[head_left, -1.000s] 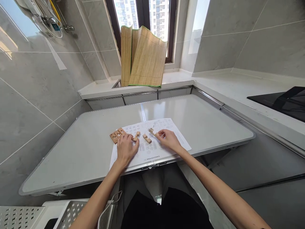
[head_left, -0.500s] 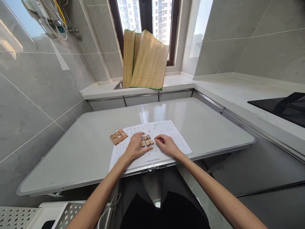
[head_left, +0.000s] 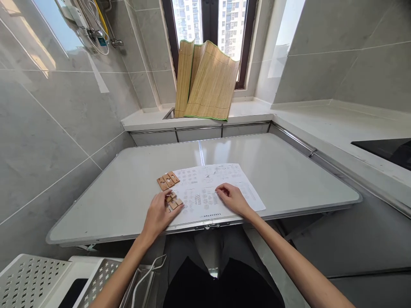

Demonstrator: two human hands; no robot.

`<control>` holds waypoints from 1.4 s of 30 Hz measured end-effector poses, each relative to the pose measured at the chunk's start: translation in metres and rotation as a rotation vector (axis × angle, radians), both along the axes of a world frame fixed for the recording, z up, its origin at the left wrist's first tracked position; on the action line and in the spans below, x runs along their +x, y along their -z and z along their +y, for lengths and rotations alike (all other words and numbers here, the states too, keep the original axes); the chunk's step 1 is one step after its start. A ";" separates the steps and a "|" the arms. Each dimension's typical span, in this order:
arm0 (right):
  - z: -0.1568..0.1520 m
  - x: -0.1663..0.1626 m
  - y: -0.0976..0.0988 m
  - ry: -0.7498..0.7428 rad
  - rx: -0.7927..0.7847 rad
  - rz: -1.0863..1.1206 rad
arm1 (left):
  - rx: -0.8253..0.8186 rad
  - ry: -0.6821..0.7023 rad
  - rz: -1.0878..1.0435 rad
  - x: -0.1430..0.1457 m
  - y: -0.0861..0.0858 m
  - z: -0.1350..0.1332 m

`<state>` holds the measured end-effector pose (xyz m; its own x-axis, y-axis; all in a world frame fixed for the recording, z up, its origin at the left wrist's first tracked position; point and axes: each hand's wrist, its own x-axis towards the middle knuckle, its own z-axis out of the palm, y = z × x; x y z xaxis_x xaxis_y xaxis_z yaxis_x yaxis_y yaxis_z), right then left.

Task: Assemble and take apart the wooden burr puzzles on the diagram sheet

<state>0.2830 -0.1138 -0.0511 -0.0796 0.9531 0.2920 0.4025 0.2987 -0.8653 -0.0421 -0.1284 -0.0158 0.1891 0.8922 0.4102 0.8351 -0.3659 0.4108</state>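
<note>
My left hand (head_left: 159, 211) curves round a cluster of small wooden blocks (head_left: 174, 202), thumb on the near side and fingers on the far side. The hand hides part of the cluster. These blocks lie over the left edge of a printed paper sheet (head_left: 208, 175). My right hand (head_left: 231, 198) rests on the sheet's right half, its fingers curled together; no object shows in them. Flat wooden pieces with cut-outs (head_left: 168, 180) lie side by side at the sheet's upper left corner, just beyond my left fingers.
The sheet lies on a white folding table (head_left: 135, 188) near its front edge. A bamboo mat (head_left: 212, 81) stands against the window on the white ledge. At lower left is a white perforated basket (head_left: 35, 273). A black panel (head_left: 388, 150) sits on the right counter.
My left hand has slid left with the wooden blocks, from mid-sheet to the sheet's left edge. The printed figures there now show. My right hand stays nearly in place, and the view has shifted slightly.
</note>
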 end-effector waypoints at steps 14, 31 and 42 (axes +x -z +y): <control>-0.005 -0.001 -0.003 0.006 -0.041 -0.057 | -0.041 -0.206 0.041 -0.044 0.000 0.024; -0.033 0.029 -0.009 -0.003 -0.164 -0.188 | -0.280 -0.132 -0.062 -0.080 -0.004 0.002; 0.054 0.031 -0.038 -0.127 -0.233 -0.260 | -0.350 -0.283 -0.079 -0.065 -0.027 0.063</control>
